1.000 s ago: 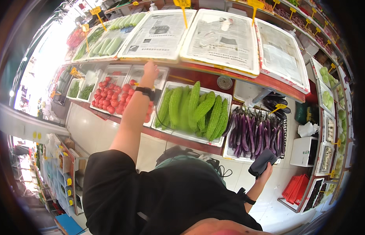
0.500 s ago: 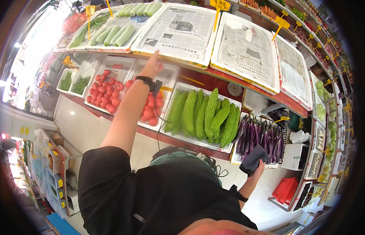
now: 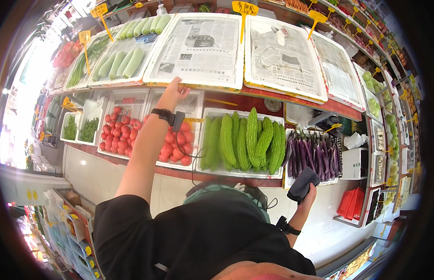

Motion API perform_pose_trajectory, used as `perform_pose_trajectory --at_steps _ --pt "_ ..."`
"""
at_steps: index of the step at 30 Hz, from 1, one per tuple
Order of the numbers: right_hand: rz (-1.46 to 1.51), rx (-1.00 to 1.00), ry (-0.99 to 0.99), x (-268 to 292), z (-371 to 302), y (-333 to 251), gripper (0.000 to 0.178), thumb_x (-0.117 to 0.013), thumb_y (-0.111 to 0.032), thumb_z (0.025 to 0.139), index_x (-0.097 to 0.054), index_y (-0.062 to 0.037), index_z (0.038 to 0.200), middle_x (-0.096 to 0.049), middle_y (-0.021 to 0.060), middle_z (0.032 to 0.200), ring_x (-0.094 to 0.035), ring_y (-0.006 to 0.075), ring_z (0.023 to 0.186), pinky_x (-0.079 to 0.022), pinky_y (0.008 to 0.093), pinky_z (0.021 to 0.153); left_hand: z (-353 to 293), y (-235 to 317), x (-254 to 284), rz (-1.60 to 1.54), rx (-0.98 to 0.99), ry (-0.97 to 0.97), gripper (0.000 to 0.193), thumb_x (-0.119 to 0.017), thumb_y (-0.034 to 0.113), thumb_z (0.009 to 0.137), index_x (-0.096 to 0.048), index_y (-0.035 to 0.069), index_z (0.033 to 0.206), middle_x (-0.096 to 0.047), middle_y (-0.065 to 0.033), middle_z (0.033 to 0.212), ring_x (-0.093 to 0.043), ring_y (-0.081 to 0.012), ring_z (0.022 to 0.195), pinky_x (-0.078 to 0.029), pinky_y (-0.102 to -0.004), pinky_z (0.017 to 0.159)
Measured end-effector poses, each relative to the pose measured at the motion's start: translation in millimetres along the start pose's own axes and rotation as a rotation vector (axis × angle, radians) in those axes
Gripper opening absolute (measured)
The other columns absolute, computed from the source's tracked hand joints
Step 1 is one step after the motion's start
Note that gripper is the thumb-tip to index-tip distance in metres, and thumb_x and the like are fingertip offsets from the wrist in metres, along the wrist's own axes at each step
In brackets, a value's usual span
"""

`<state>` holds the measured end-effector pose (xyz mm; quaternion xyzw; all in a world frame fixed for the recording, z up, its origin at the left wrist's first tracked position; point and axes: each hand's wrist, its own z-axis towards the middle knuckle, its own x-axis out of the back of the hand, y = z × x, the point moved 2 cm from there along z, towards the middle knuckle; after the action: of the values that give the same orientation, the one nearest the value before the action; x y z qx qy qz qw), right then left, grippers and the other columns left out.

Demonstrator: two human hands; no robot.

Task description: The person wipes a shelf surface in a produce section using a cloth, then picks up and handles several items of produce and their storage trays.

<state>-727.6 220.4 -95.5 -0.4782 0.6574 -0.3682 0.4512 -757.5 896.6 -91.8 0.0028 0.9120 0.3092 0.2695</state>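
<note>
My left hand (image 3: 174, 94) is stretched out to the front rim of a white foam tray (image 3: 154, 70) lined with newspaper (image 3: 198, 49). Its forefinger reaches the rim, the other fingers are loosely bent, and nothing shows in the hand. Below it, red tomatoes (image 3: 177, 145) fill trays on the lower shelf. Low on the right, my right hand (image 3: 311, 196) grips a dark grey, flat pouch-like thing (image 3: 303, 184); its exact kind I cannot make out. That thing is in front of a tray of purple eggplants (image 3: 315, 154). Left of the eggplants lie green bitter melons (image 3: 252, 140).
Pale green gourds (image 3: 119, 63) sit on the upper shelf at left. Yellow price tags (image 3: 245, 9) stand up between the trays. Another newspaper-lined tray (image 3: 284, 60) is to the right. Red baskets (image 3: 351, 204) rest low at right, and a side rack (image 3: 70, 219) stands at left.
The view has shifted, and the shelves sit a little lower and further left. My left forefinger, earlier stretched out pointing, is now less extended at the rim. My right hand still holds the pouch-like thing.
</note>
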Motion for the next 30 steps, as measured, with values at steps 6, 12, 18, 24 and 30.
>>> perform_pose_trajectory --at_steps 6,12,18,24,30 --pt "-0.011 -0.005 -0.019 -7 6 -2 0.037 -0.046 -0.019 0.091 -0.048 0.0011 0.122 -0.059 0.0122 0.110 -0.060 0.0227 0.097 -0.049 0.0329 0.083 -22 0 -5 0.037 -0.058 0.032 0.038 -0.065 0.019 0.076 -0.045 0.003 0.104 -0.044 -0.0120 0.099 -0.048 -0.0253 0.090 -0.050 -0.0451 0.083" --pt "0.002 -0.011 -0.031 -2 16 -19 0.037 -0.046 -0.017 0.091 -0.048 0.0011 0.123 -0.059 0.0126 0.111 -0.060 0.0228 0.097 -0.049 0.0329 0.083 -31 14 -18 -0.062 -0.119 -0.030 0.044 -0.066 0.024 0.077 -0.047 -0.003 0.107 -0.049 -0.0155 0.109 -0.050 -0.0286 0.100 -0.046 -0.0475 0.091" --pt "0.022 -0.016 0.024 24 34 -36 0.035 -0.045 -0.016 0.091 -0.049 0.0011 0.122 -0.059 0.0127 0.110 -0.060 0.0225 0.096 -0.050 0.0325 0.082 -59 -9 -42 0.036 -0.263 -0.143 0.049 -0.065 0.025 0.076 -0.046 0.006 0.118 -0.047 -0.0137 0.110 -0.051 -0.0305 0.097 -0.050 -0.0430 0.080" --pt "0.016 0.000 0.015 76 58 -44 0.033 -0.043 -0.015 0.092 -0.050 0.0035 0.119 -0.060 0.0121 0.108 -0.061 0.0203 0.092 -0.050 0.0308 0.079 -99 -68 -106 0.084 -0.301 -0.202 0.045 -0.066 0.028 0.078 -0.049 0.004 0.113 -0.053 -0.0119 0.108 -0.053 -0.0250 0.101 -0.049 -0.0363 0.083" --pt "0.052 0.000 0.085 129 65 -63 0.034 -0.043 -0.015 0.092 -0.049 0.0034 0.120 -0.060 0.0118 0.108 -0.061 0.0207 0.092 -0.050 0.0306 0.080 -94 -145 -175 0.019 -0.276 -0.288 0.042 -0.063 0.024 0.082 -0.047 0.004 0.116 -0.052 -0.0130 0.105 -0.054 -0.0269 0.096 -0.051 -0.0382 0.079"
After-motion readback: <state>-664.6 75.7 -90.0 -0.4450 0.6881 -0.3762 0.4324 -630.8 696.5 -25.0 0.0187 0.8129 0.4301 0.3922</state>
